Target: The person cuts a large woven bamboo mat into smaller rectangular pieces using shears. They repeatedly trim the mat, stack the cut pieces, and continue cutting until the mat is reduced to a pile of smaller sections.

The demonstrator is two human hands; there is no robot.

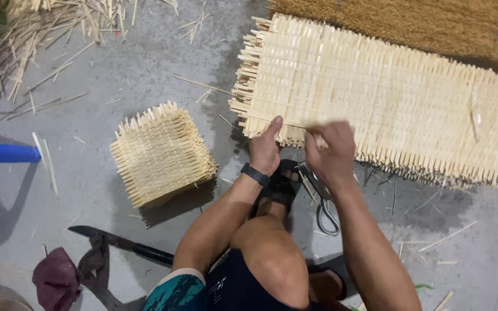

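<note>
On the concrete floor (pixel 116 86), a long woven bamboo mat (pixel 387 98) lies before the squatting person. At its near edge, the left hand (pixel 264 151) presses flat with thumb raised, while the right hand (pixel 332 151) is pinched closed on a thin strip (pixel 295 125), blurred. Steady pressure beside the slot likely keeps the weave tight. Scissors (pixel 324 201) lie below; a small woven piece (pixel 161 152) and a knife (pixel 122 245) sit left.

A small woven basket (pixel 162 152) sits on the concrete floor (pixel 116 75), with loose bamboo strips (pixel 41 29) scattered beyond it. A long knife (pixel 119 243) lies beside crumpled rags (pixel 59 279), and scissors (pixel 324 201) rest near a black sandal (pixel 280 187).
</note>
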